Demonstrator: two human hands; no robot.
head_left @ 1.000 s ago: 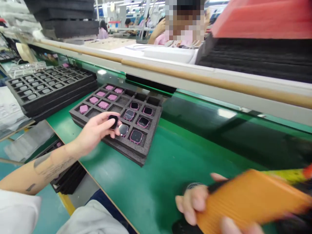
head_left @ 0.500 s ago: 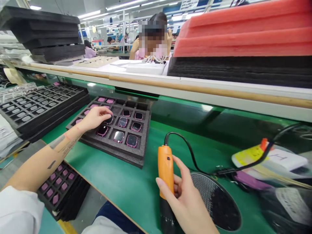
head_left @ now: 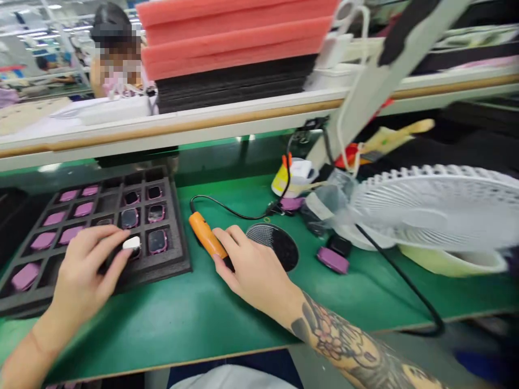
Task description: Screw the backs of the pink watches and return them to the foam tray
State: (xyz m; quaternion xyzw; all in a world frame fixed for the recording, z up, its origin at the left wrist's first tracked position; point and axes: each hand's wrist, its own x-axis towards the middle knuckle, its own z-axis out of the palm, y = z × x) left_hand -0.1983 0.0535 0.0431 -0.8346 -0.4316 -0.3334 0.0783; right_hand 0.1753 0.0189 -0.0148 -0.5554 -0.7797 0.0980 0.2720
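My left hand (head_left: pixel 89 265) is over a black foam tray (head_left: pixel 178 258), with thumb and fingertips pinched at the left edge of a smartwatch (head_left: pixel 132 243) whose screen reflects white. That watch sits in a front compartment; the hand hides the compartment to its left. More dark-screened smartwatches (head_left: pixel 157 241) in pinkish frames fill cells at the right. Purple blocks (head_left: pixel 42 241) occupy cells at the left. My right hand (head_left: pixel 251 265) has thumb and fingers around an orange-and-black corded hand tool (head_left: pixel 206 233), which lies low and slanted over the green tabletop, its black end hidden by the hand.
An oval black mesh pad (head_left: pixel 279 246) lies beside my right hand. Farther right are a purple block (head_left: pixel 332 260), a clear plastic bag (head_left: pixel 324 205) and a white ribbed basket (head_left: pixel 438 208). Red foam sheets (head_left: pixel 239 32) are stacked on the shelf (head_left: pixel 227 120); a person sits behind it.
The view has turned right. My right hand has lowered the orange tool from upright to slanted near the tabletop. My left hand has shifted toward the tray's front row.
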